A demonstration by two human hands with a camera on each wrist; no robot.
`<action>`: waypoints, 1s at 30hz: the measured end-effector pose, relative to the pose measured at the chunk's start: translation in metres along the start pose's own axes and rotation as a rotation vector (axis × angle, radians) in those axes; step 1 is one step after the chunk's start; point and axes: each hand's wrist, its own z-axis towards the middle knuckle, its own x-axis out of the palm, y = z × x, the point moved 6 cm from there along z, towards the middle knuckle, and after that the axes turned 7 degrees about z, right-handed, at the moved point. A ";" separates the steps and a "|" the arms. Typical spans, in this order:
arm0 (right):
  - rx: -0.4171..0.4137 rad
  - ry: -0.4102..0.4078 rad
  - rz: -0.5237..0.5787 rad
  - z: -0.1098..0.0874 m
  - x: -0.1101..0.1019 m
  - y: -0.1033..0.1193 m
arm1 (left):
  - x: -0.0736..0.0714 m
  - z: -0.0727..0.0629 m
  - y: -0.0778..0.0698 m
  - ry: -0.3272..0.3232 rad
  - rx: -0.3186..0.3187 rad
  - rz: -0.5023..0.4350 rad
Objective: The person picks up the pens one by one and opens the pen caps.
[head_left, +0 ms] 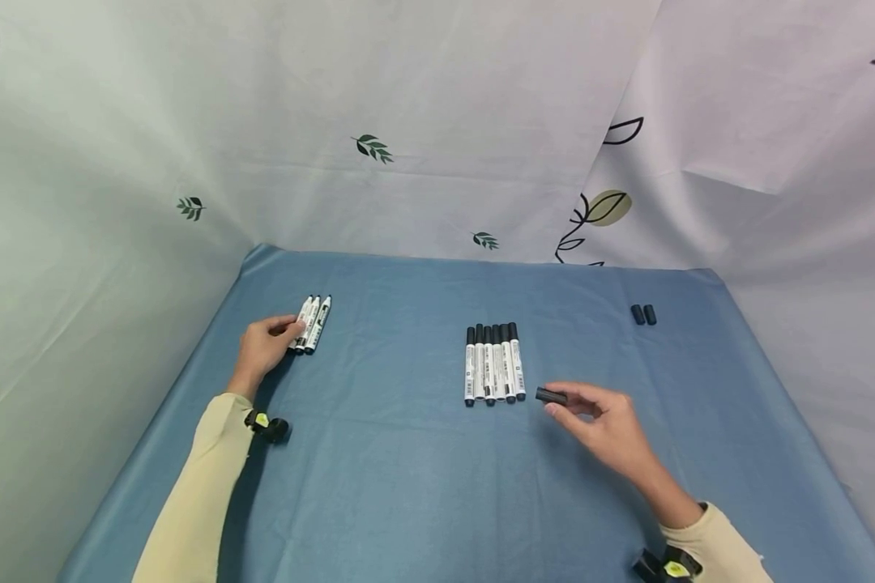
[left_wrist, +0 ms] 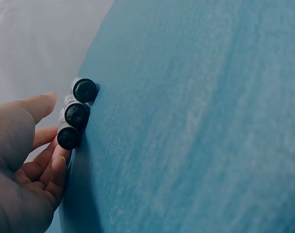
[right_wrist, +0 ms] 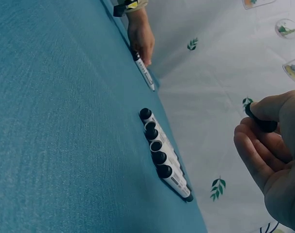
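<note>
At the left of the table, my left hand (head_left: 264, 350) touches the side of a row of three uncapped white markers (head_left: 319, 325), nibs pointing away. In the left wrist view the dark marker ends (left_wrist: 76, 115) face the camera, with the fingers (left_wrist: 59, 170) beside the lowest one and the thumb standing apart. My right hand (head_left: 603, 421) pinches a black marker cap (head_left: 551, 396) between thumb and fingers, above the cloth. Just left of that cap, several capped white markers (head_left: 494, 364) lie side by side, black caps at the far end.
Two loose black caps (head_left: 643, 314) lie together at the back right. A blue cloth (head_left: 394, 486) covers the table, with a white leaf-printed curtain (head_left: 437, 97) behind and around it.
</note>
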 end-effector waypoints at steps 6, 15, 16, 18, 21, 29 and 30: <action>-0.032 -0.031 0.065 0.005 -0.005 -0.002 | -0.003 -0.004 -0.002 -0.044 -0.001 -0.017; -0.022 -0.168 -0.036 0.017 -0.031 -0.009 | -0.008 -0.021 -0.022 -0.222 0.136 -0.036; -0.021 -0.191 -0.055 0.018 -0.035 -0.011 | -0.008 -0.025 -0.026 -0.238 0.161 -0.043; -0.017 -0.239 -0.091 0.022 -0.044 -0.015 | -0.008 -0.034 -0.036 -0.258 0.214 -0.059; -0.003 -0.310 -0.120 0.028 -0.058 -0.023 | -0.005 -0.049 -0.052 -0.261 0.288 -0.071; 0.043 -0.467 -0.150 0.045 -0.090 -0.042 | 0.010 -0.089 -0.090 -0.196 0.509 -0.091; 0.049 -0.479 -0.152 0.046 -0.094 -0.045 | 0.011 -0.094 -0.094 -0.187 0.525 -0.087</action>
